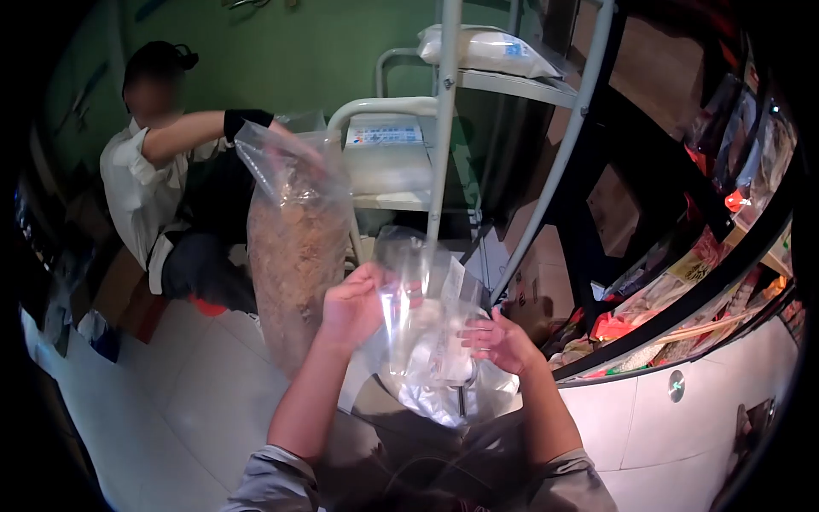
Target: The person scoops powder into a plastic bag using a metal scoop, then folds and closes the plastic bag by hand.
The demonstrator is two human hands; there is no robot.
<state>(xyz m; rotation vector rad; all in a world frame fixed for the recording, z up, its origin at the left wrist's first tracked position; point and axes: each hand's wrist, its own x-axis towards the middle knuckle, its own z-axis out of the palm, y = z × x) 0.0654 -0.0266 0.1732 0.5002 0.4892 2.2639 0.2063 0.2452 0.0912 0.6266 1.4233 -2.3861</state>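
A clear plastic bag (401,320) hangs upright over my lap, with light glinting off its film. My left hand (354,303) pinches its upper left side between thumb and fingers. On the other side my right hand (502,341) has its fingers stretched out and apart, right beside the bag; whether they touch it I cannot tell. Below, crumpled clear plastic (435,405) lies on my lap, with a short dark rod-like piece (462,401) on it. Close to my left forearm stands a tall transparent sack (294,256) filled with brown flaky material.
Across from me a seated person (141,188) in a dark cap reaches into the sack's mouth. A white metal step ladder (439,136) carries plastic-wrapped packs (490,53). Cardboard boxes (546,286) and a rack of packaged goods (682,290) stand to the right, over tiled floor (614,418).
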